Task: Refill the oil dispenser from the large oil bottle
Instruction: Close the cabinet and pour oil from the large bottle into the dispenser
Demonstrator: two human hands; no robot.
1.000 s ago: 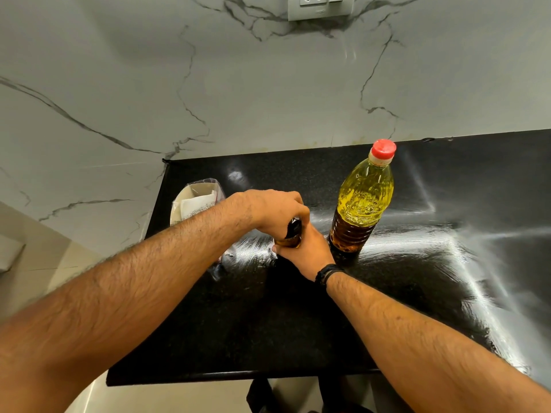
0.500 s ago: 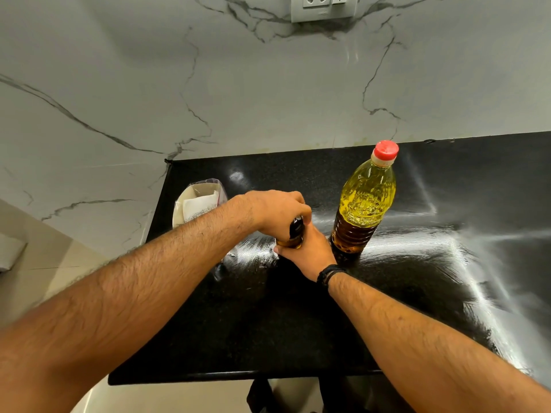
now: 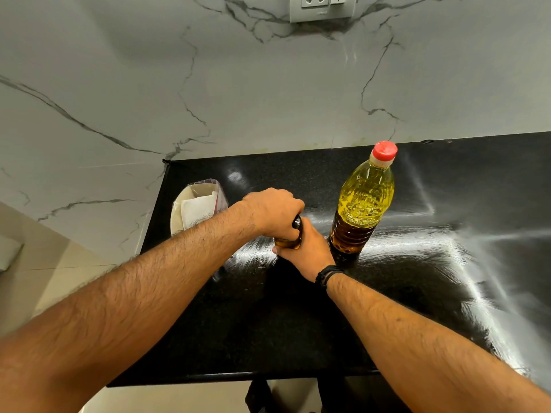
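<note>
Both hands meet over the oil dispenser near the middle of the black bench; the left hand is curled down over the dispenser's top, fingers wrapped round its dark cap, of which only a glossy edge shows below the knuckles; the right hand grips the dispenser's body from the near side, thumb and fingers closed round it, so that only a narrow amber band of the vessel is visible between the two hands; a dark band circles the right wrist; both forearms reach in from the lower corners of the view. The dispenser stands on the bench, whether fully upright cannot be told, as the hands cover most of it. Just to the right of the hands, close to the right hand but apart from it, stands the large oil bottle, upright on the bench, its red cap in place, filled with yellow oil. To the left, partly hidden behind the left forearm, lies a clear plastic bag holding pale, flat contents, at the bench's left edge. Behind the bench rises a white marble-veined wall; a socket plate is mounted at its upper edge.
</note>
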